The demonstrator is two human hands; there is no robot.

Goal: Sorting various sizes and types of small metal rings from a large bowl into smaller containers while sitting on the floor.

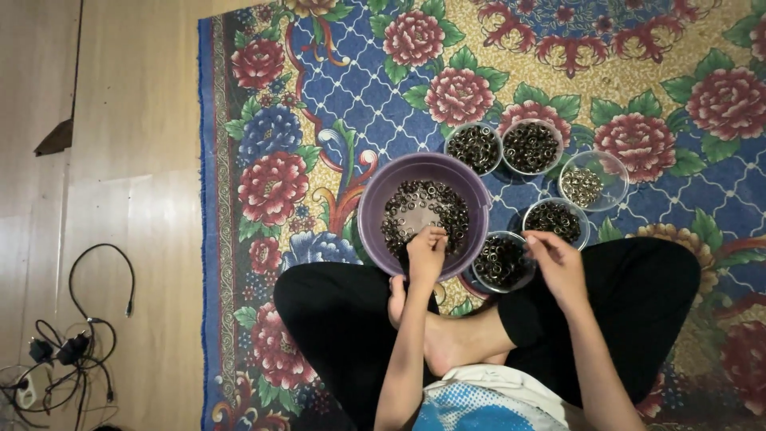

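1. Purple plastic forms the big round basin (375, 209), which stands on the flowered carpet (319, 104) just ahead of the person's crossed legs, towards the carpet's near edge.
2. Dark metal rings (423, 209) lie inside it in a loose circle, with bare basin floor showing in the middle.
3. At the basin's near rim the left hand (425, 254) reaches in, its fingers bunched together among the rings; whether the grip is clamped on a ring, I cannot tell.
4. Just right of the basin the right hand (556, 262) hovers with fingertips pinched together beside a small clear bowl (500, 262) full of dark rings; whatever the grip may hold is too small to see.
5. Four more clear bowls stand close together beyond that: one (556, 221) just behind the right hand, two (474, 148) (531, 147) touching side by side at the basin's far right, and one with paler, brassy pieces (593, 180) furthest right.
6. Left of the carpet's edge, on the bare wooden floor (136, 199), black cables (88, 319) lie tangled.
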